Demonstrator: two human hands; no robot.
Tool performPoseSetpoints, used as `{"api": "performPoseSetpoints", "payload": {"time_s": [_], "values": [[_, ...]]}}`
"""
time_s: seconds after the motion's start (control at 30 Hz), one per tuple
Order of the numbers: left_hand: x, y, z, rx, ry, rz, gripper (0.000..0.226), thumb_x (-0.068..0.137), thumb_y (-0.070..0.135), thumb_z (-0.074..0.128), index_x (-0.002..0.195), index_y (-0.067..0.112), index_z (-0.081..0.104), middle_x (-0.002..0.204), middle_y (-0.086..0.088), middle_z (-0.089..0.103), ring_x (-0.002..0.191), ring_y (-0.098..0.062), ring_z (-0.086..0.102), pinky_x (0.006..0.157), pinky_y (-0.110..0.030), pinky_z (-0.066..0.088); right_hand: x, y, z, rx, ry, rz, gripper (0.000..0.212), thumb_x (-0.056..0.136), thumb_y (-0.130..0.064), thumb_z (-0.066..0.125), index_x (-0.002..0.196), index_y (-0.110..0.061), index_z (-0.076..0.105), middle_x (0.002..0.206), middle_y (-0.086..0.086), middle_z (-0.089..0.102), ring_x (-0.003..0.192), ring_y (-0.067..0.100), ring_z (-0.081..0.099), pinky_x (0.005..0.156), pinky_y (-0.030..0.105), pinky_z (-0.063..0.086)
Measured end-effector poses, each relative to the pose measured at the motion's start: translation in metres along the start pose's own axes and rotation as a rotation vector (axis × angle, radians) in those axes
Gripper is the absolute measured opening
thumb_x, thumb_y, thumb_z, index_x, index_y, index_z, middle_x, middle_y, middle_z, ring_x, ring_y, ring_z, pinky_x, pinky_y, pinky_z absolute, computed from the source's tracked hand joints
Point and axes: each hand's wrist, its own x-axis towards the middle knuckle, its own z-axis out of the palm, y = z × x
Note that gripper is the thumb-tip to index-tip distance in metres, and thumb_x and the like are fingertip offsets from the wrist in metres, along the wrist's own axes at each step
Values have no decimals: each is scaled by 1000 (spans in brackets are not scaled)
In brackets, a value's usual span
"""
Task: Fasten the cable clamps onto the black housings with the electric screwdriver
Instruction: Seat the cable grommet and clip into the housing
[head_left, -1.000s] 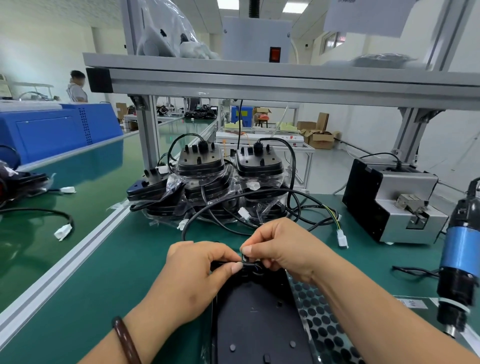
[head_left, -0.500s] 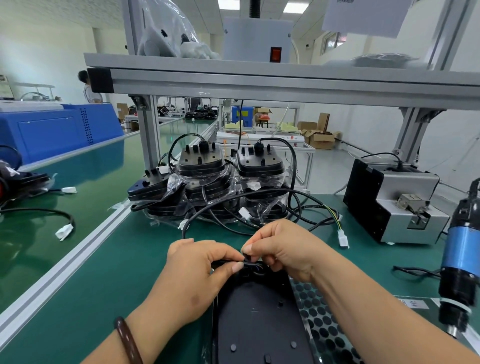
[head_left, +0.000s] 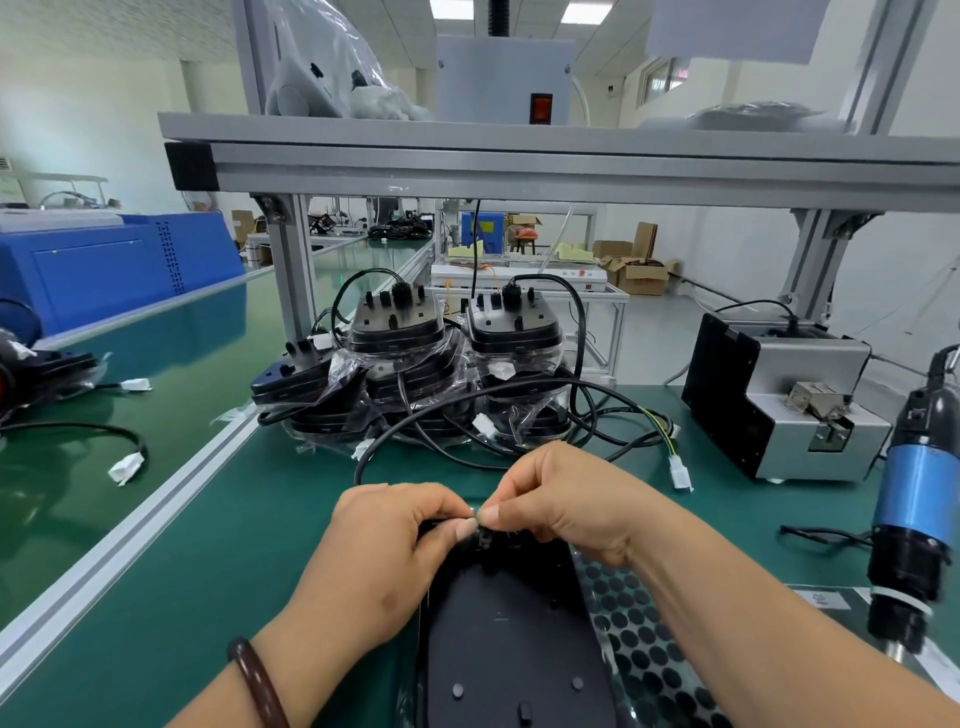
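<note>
Near edge, 6 o'clock: one black housing (head_left: 498, 649) lies flat on the green tabletop (head_left: 208, 571), long axis running toward 12.

The left hand (head_left: 384, 551) and right hand (head_left: 566, 504) meet over its far end. Each grip is nearly closed, thumb and forefinger pinching a small cable clamp (head_left: 485, 538), tips of the two hands almost touching. The fingers hide most of the clamp, so I cannot tell how it is seated.

At 3 o'clock the electric screwdriver (head_left: 914, 499) is upright with its tip down, well apart from both hands. A dotted sheet (head_left: 639, 639) lies just beside the housing at 4 o'clock, under the right forearm.

At 12 o'clock there is a stack of bagged housings (head_left: 415, 374). A black cable (head_left: 415, 421) loops out of it toward the hands, and a white connector (head_left: 679, 473) lies at 2 o'clock. Beyond it at 2 o'clock stands a grey feeder box (head_left: 779, 400). A frame post (head_left: 293, 265) stands at 11 o'clock.
</note>
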Motion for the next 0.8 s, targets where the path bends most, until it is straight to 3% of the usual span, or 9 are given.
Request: {"api": "performPoseSetpoints", "payload": {"time_s": [0.17,0.33,0.47,0.6,0.67,0.8], "values": [[0,0,-1,-47,-74,3,15,85,35,67,86,46,58,79,29,66,76,2,58,66,-12,40,1,3,3,-36,45,-43,9,83,-12,73,74,-14,72,62,-1,57,50,4,43,49,14,34],[-4,1,0,-13,-216,84,44,66,73,59,105,59,48,95,31,64,91,-9,56,93,-32,39,2,5,6,-87,125,-38,17,84,-3,68,72,-14,61,41,-14,49,35,-2,41,39,8,30],[-1,0,5,-65,-121,110,36,65,74,60,96,55,61,83,29,67,81,-4,62,82,-33,50,-2,-5,-9,58,236,0,12,87,-5,65,78,-12,62,68,1,65,43,4,48,44,16,39],[-1,-2,7,-101,-111,57,34,63,75,55,92,57,63,80,29,68,85,-11,64,80,-35,52,-14,-13,-68,121,468,43,5,90,-6,64,84,-6,65,68,5,68,47,6,58,48,17,48],[-2,-1,8,-95,-102,46,33,64,75,52,90,59,62,80,29,68,87,-14,63,81,-37,52,-24,-7,-94,-24,511,120,8,89,-4,65,81,-3,65,67,11,67,50,12,61,49,21,52],[-6,1,11,-93,-89,19,32,64,71,55,92,58,61,80,30,67,90,-19,61,84,-39,51,-35,26,-103,-453,413,342,22,83,-4,65,63,-11,67,61,11,66,58,20,62,68,36,58]]}}
